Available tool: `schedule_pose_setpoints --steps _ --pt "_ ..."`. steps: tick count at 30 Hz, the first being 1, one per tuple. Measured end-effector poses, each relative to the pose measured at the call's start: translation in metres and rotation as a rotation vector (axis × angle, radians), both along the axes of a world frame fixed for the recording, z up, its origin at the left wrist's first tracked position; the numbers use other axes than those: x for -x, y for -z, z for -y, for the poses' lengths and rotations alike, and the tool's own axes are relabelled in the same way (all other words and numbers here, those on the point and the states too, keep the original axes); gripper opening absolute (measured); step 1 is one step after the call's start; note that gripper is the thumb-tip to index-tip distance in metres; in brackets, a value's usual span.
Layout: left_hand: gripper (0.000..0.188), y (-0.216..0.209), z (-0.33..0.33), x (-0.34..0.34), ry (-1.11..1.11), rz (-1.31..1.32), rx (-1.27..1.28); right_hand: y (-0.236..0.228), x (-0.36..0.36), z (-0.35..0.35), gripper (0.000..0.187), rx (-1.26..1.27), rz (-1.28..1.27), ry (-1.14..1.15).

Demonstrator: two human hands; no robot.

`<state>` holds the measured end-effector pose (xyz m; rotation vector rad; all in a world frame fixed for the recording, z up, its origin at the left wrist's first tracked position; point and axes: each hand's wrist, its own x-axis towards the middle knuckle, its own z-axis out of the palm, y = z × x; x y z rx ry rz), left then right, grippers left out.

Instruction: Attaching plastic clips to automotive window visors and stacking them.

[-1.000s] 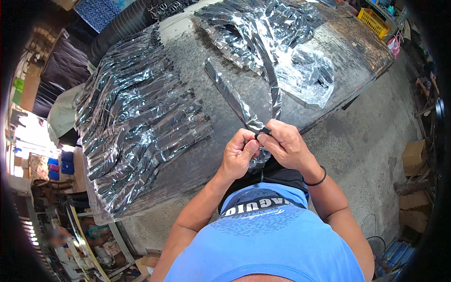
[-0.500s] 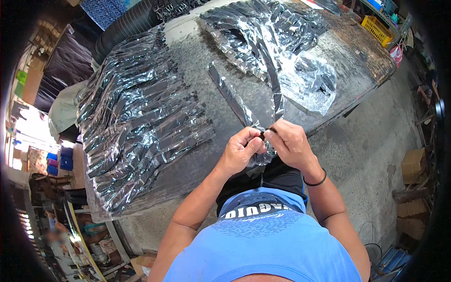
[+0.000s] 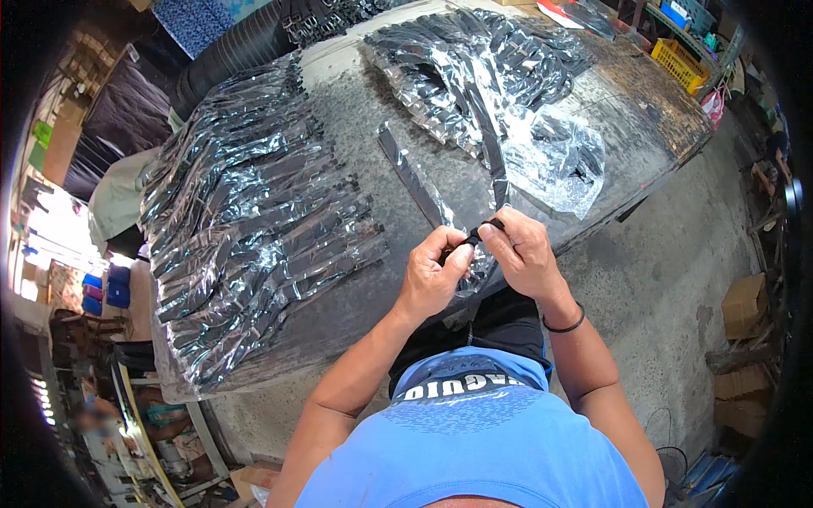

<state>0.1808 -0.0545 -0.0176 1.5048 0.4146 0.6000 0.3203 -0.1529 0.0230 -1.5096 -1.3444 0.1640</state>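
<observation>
Both of my hands meet at the near edge of the table, closed on a black belt (image 3: 486,230) in a clear plastic sleeve. Thumb and curled fingers of my left hand (image 3: 434,269) pinch its dark end. Close beside it, my right hand (image 3: 522,256) grips the same dark part, thumb on top. From the hands, one sleeved length (image 3: 412,178) runs up and left over the table, and another (image 3: 491,151) runs up toward the far pile. Loose plastic hangs below the fingers. The fingers hide part of the dark end.
Many sleeved black belts (image 3: 246,203) lie in overlapping rows on the left of the worn table (image 3: 356,127). A second pile (image 3: 449,63) sits at the far side, with a crumpled clear bag (image 3: 563,165) next to it. Buckled belts (image 3: 326,19) and a yellow crate (image 3: 679,61) are farther back.
My hands stay at nearly the same place, still on the belt. More of its dark part shows between the fingers, and my right hand has tilted slightly.
</observation>
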Motion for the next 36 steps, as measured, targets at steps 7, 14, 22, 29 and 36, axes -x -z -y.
schedule_pose_setpoints --steps 7,14,22,29,36 --pt "0.009 0.006 -0.003 0.001 0.046 0.035 0.064 0.003 -0.001 0.001 0.017 0.038 0.029 -0.009" --pt "0.027 -0.016 0.004 -0.003 -0.261 -0.012 -0.721 0.009 -0.002 -0.003 0.027 0.039 -0.284 0.202" --pt "0.026 -0.015 -0.011 0.002 -0.226 -0.017 -0.782 0.013 0.014 -0.001 0.025 0.049 -0.503 0.136" --pt "0.022 -0.014 -0.017 0.002 -0.16 -0.037 -0.826 0.02 0.006 0.005 0.021 0.117 -0.434 0.118" --pt "0.026 -0.009 -0.017 0.0 -0.143 -0.029 -0.857 0.008 -0.002 0.001 0.02 0.131 -0.102 0.11"
